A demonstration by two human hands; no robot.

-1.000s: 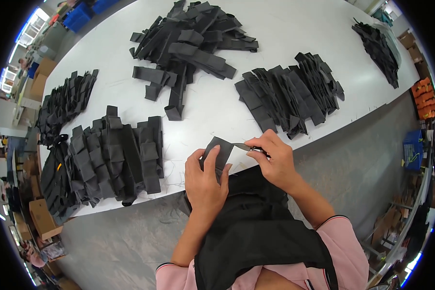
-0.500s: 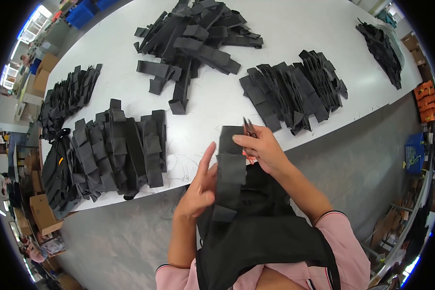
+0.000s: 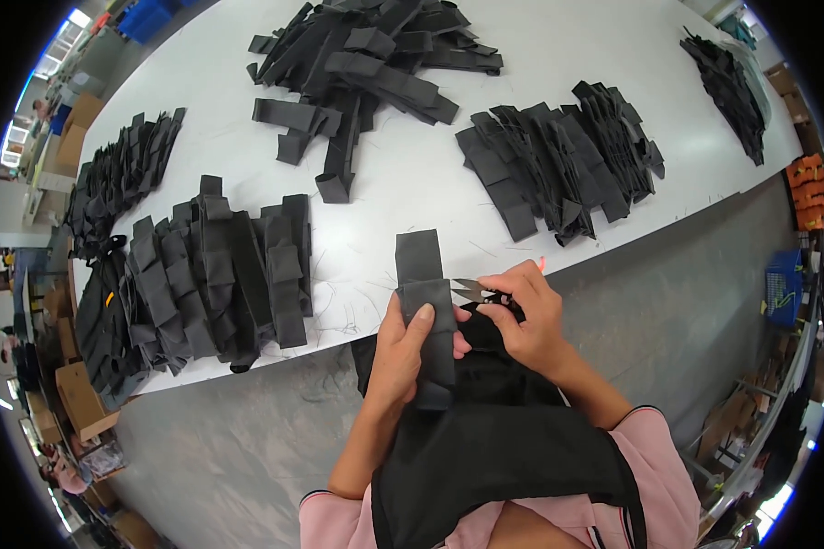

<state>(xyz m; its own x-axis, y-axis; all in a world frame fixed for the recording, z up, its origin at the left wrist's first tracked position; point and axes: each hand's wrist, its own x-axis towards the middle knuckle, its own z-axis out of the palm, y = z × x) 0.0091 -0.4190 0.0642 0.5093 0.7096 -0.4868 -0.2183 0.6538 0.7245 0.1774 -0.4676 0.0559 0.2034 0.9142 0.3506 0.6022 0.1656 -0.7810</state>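
Note:
My left hand [image 3: 403, 344] is closed around a dark grey fabric strip with folded, overlapping sections [image 3: 427, 306], thumb on top and fingertips showing at its right edge. The strip's far end points over the table edge, and its near end hangs toward my black apron [image 3: 513, 448]. In my right hand [image 3: 527, 316] is a small pair of thread snips [image 3: 471, 291], blades pointing left. The blade tips are at the strip's right edge; whether a thread lies between them is too small to tell.
On the white table [image 3: 384, 188] lie a loose heap of dark strips [image 3: 366, 69] and stacked strips at the left [image 3: 220, 284] and right [image 3: 558, 165]. A black bundle [image 3: 723, 91] lies far right. Loose threads [image 3: 343, 311] are scattered near the edge. A blue basket [image 3: 783, 288] stands beyond.
My left hand has gone from pointing fingers to gripping the strip. My right hand has let go of the strip's far end and moved right and nearer, its snips now turned toward the edge.

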